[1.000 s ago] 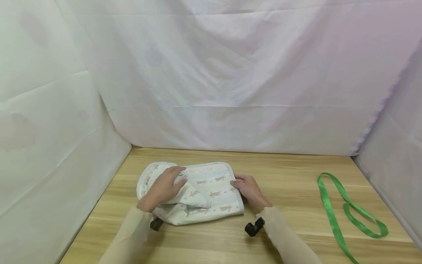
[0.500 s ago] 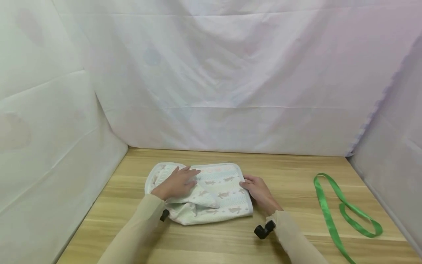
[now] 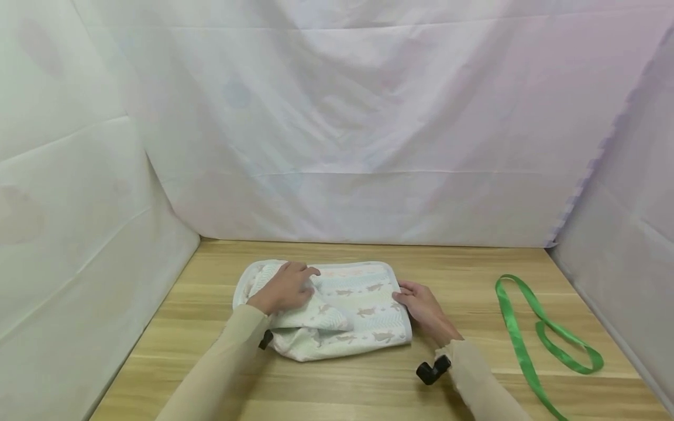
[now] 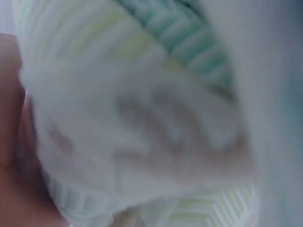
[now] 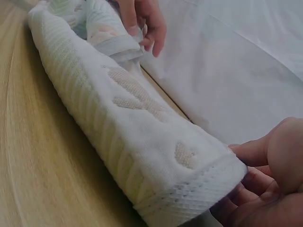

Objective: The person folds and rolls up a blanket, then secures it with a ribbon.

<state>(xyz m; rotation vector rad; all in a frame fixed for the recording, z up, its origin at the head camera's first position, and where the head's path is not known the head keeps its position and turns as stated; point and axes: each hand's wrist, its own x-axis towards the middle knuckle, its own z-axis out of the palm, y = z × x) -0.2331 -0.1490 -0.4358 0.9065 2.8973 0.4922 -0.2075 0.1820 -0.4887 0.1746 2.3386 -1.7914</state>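
A pale towel with brown turtle-like motifs and zigzag bands lies folded over on the table, bunched at its left part. My left hand is on that bunched part, fingers bent and gathering the fabric; in the right wrist view the left hand is at a folded edge of it. My right hand pinches the towel's right edge, thumb on top and fingers underneath, as the right wrist view shows. Blurred towel fabric fills most of the left wrist view, hiding much of the left hand.
A green ribbon lies in a loose loop on the right side of the wooden table. White cloth hangs behind the table and along both sides. A black wrist camera sits below the right hand.
The left hand's spread fingers have drawn in and bent on the towel. In the head view, both hands, the towel's right edge and the right arm stand farther right, while the ribbon appears shifted left.
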